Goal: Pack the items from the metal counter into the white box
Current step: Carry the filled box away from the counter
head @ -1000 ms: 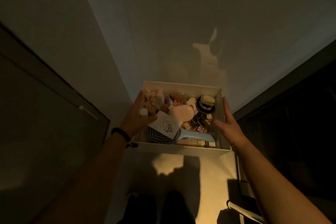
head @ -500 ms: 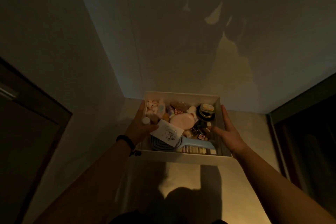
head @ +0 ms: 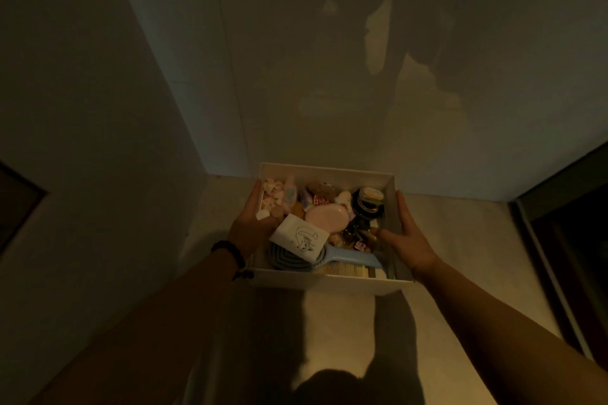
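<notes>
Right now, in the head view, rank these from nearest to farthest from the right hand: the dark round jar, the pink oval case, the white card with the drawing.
1. dark round jar, at the box's right end beside the right hand.
2. pink oval case, middle of the box.
3. white card, left of middle, by the left hand.

Both arms reach toward twelve o'clock, the left hand (head: 253, 223) and right hand (head: 406, 235) gripping opposite sides, thumbs hooked inward.

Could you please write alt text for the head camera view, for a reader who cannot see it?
Two hands, the left hand and right hand, hold a full white box by its sides in a dim corner. A blue hairbrush, white card and pink case lie on top.
</notes>
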